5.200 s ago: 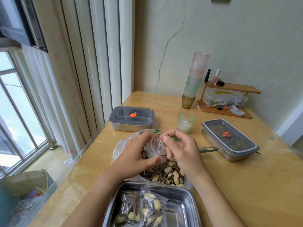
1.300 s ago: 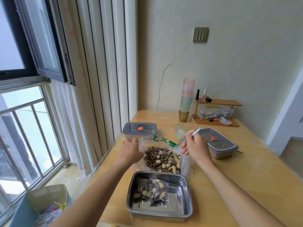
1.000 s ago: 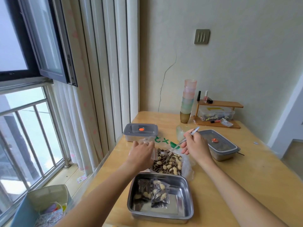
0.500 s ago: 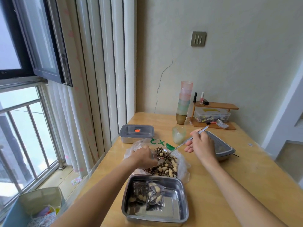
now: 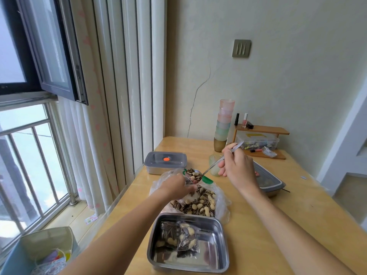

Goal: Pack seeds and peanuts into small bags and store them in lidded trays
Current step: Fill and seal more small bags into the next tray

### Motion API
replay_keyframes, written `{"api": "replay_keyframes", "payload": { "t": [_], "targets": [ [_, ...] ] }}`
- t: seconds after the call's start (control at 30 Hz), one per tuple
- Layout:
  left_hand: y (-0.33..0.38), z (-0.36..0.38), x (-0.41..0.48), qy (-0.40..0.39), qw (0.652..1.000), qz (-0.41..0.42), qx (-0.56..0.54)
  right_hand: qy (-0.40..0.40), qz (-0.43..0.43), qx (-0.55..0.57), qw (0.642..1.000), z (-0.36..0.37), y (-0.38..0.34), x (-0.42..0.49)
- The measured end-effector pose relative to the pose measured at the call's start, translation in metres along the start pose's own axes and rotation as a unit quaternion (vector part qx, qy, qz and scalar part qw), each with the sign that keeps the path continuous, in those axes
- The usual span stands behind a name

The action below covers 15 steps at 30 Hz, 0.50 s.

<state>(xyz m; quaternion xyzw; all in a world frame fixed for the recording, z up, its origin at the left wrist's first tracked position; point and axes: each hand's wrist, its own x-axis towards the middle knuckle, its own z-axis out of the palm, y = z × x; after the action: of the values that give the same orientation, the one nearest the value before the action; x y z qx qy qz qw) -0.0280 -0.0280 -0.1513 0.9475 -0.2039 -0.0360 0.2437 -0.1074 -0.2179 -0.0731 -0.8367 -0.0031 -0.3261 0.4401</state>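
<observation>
A big clear plastic bag (image 5: pixel 221 199) of sunflower seeds and peanuts lies open on the wooden table (image 5: pixel 268 225). My left hand (image 5: pixel 176 186) holds a small clear bag (image 5: pixel 188 180) over it. My right hand (image 5: pixel 237 169) grips the handle of a metal spoon (image 5: pixel 213 166), whose bowl, heaped with seeds and peanuts (image 5: pixel 193 173), is lifted to the small bag's mouth. In front stands an open steel tray (image 5: pixel 218 261) holding filled small bags (image 5: pixel 179 242).
Two lidded steel trays stand behind: one (image 5: pixel 165 161) at back left, one (image 5: pixel 268 180) partly hidden by my right hand. A small glass cup (image 5: pixel 213 162), a stack of coloured cups (image 5: pixel 223 126) and a wooden shelf (image 5: pixel 262 130) stand by the wall. The window is left.
My right hand has raised the spoon out of the big bag with a load of seeds and peanuts. My left hand has lifted the small bag to meet it.
</observation>
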Motion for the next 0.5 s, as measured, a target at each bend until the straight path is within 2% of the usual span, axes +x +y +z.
{"api": "replay_keyframes", "payload": {
  "t": [0.27, 0.5],
  "targets": [
    [-0.009, 0.012, 0.004, 0.053, 0.995, -0.02, -0.078, -0.101, -0.169, -0.071, 0.978, -0.001, -0.018, -0.004],
    [-0.014, 0.02, 0.002, 0.087, 0.989, -0.03, -0.116, -0.142, -0.234, -0.103, 0.956, 0.006, -0.023, -0.008]
  ]
}}
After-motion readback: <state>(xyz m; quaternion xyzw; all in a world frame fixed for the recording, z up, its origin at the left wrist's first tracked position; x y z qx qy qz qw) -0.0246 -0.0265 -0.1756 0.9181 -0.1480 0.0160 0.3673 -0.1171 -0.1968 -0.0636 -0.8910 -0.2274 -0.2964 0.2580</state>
